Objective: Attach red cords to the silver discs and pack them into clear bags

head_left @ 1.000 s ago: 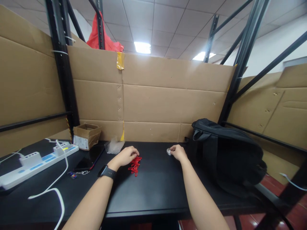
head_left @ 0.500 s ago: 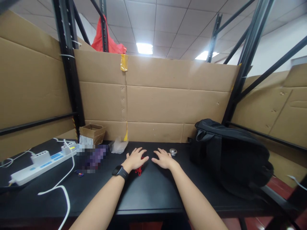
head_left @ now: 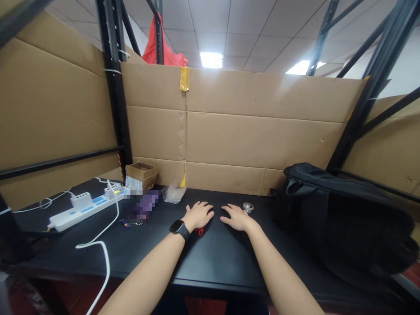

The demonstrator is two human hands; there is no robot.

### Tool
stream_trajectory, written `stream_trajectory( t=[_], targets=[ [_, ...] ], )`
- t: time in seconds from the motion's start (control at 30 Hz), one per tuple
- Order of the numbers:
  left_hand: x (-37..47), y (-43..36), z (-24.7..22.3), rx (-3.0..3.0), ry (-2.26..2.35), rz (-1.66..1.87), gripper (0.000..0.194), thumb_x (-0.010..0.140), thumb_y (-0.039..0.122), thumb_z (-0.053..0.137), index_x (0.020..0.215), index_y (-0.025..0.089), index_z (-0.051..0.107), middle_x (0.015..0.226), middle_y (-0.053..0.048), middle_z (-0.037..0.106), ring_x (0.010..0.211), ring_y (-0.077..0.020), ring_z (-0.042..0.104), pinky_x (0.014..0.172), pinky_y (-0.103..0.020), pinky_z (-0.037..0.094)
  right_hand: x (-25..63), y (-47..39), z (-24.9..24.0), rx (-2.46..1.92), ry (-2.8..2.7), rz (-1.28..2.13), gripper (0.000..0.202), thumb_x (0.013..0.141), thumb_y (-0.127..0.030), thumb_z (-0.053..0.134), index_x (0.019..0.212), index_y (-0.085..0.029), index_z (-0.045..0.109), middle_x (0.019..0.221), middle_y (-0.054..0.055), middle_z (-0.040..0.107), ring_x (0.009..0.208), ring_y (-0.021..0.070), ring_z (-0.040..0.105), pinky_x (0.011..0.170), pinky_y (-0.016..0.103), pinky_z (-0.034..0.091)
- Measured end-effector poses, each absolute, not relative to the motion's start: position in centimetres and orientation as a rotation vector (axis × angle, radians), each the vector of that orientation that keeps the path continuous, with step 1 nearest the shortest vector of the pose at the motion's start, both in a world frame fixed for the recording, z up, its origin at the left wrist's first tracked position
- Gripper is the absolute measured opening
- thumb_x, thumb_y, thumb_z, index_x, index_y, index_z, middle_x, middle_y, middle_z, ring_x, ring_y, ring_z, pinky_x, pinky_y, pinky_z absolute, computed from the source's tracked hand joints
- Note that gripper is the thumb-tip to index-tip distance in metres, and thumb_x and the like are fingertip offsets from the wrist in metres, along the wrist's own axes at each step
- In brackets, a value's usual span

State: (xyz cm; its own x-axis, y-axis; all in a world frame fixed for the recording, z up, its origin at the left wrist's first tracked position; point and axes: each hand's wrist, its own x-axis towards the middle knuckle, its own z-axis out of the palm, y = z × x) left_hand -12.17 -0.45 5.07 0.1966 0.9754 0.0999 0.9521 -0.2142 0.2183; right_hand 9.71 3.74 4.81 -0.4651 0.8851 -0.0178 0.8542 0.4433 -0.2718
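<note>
Cardboard panels [head_left: 269, 135] back the black tabletop [head_left: 216, 258] beneath bright ceiling lights [head_left: 211, 60].

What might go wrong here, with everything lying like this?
The left hand partly hides the thin red cord, which might snag. The small, round silver object sits beside the right hand, so a nudge could shift it. The long white cable hangs over the black table's edge; it may get pulled.

We see a thin red cord [head_left: 201, 232], mostly hidden beneath our left hand [head_left: 197, 215], with one small loop showing. Just beside our right hand [head_left: 237, 218], we have a round, shiny silver object [head_left: 248, 207] lying on the black tabletop [head_left: 216, 258].
</note>
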Motion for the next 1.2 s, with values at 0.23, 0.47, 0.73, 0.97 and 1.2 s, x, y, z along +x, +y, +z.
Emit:
stream_trajectory(
  t=[0.23,0.47,0.73,0.97,1.2],
  targets=[
    [-12.44,-0.48,5.39,2.331,1.849,0.289,0.054,0.094,0.059,0.03,0.141,0.039,0.047,0.157,-0.003,0.036,0.145,-0.0389,0.026,0.102,-0.078,0.026,9.77,3.6,4.94,-1.547,-2.562,0.321,0.066,0.088,-0.059,0.049,0.146,-0.028,0.044,0.157,0.012,0.035,0.144,0.0337,0.031,0.112,0.055,0.029],
    [-12.49,-0.47,5.56,2.339,1.839,0.242,0.057,0.091,0.059,0.038,0.143,0.038,0.045,0.159,-0.004,0.033,0.146,-0.0395,0.024,0.102,-0.078,0.025,9.79,3.58,4.96,-1.526,-2.571,0.333,0.066,0.088,-0.057,0.051,0.146,-0.026,0.045,0.156,0.012,0.037,0.144,0.0312,0.033,0.114,0.046,0.028],
    [-12.52,-0.41,5.31,2.354,1.837,0.218,0.06,0.089,0.059,0.041,0.145,0.039,0.041,0.16,-0.004,0.031,0.146,-0.0391,0.022,0.102,-0.078,0.025,9.66,3.43,5.08,-1.575,-2.56,0.37,0.066,0.087,-0.057,0.051,0.146,-0.028,0.043,0.158,0.013,0.033,0.146,0.0339,0.027,0.112,0.056,0.027],
    [-12.55,-0.3,5.17,2.362,1.842,0.209,0.059,0.089,0.059,0.04,0.145,0.04,0.04,0.16,-0.003,0.03,0.146,-0.0386,0.022,0.102,-0.077,0.025,9.47,3.08,5.37,-1.587,-2.562,0.398,0.066,0.087,-0.056,0.052,0.147,-0.029,0.042,0.159,0.013,0.031,0.147,0.0333,0.024,0.113,0.056,0.025],
    [-12.56,-0.38,5.36,2.344,1.82,0.212,0.06,0.089,0.06,0.04,0.145,0.039,0.04,0.16,-0.003,0.029,0.146,-0.0391,0.022,0.102,-0.079,0.024,9.27,2.84,5.58,-1.622,-2.563,0.413,0.066,0.088,-0.055,0.051,0.148,-0.029,0.04,0.159,0.013,0.029,0.147,0.0336,0.024,0.113,0.055,0.026]
  ],
)
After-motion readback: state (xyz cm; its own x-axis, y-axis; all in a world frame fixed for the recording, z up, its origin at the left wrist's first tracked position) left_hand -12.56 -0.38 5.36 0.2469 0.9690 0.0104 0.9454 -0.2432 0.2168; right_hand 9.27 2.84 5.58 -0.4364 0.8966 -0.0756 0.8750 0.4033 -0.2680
